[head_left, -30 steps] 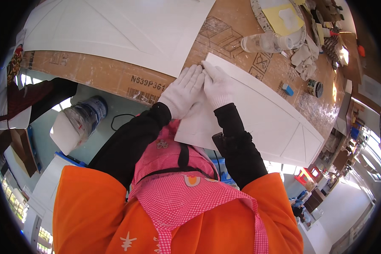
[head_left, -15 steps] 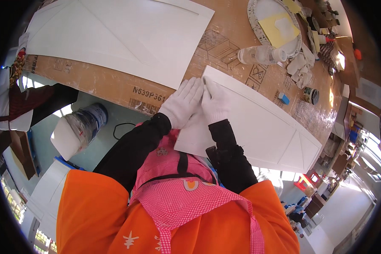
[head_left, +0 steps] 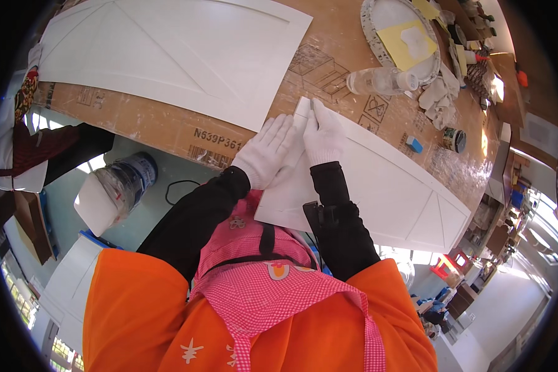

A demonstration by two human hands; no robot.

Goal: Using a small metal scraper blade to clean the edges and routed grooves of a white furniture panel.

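A white panel with raised strips and a diagonal piece (head_left: pixel 384 186) lies at an angle over the cardboard-covered table's front edge, close to my body. My left hand (head_left: pixel 268 152), in a white glove, lies flat with fingers stretched along the panel's left end. At the far left corner, my gloved right hand (head_left: pixel 323 133) is closed, with a thin grey piece (head_left: pixel 312 105) showing at its fingertips; most of that piece is hidden, and its kind cannot be made out. A second, larger white panel (head_left: pixel 186 56) rests on the table to the left.
Beyond the near panel are a clear plastic bottle (head_left: pixel 378 81), a round tray (head_left: pixel 370 31) with yellow sheets, crumpled gloves (head_left: pixel 439 102), a small blue block (head_left: pixel 415 144) and a jar (head_left: pixel 455 140). A bucket (head_left: pixel 139 170) stands below left. Another person's dark sleeve (head_left: pixel 87 146) is at far left.
My right hand has slid slightly right and away from my left hand, along the panel's far corner, with the grey piece. My left hand has stayed in place.
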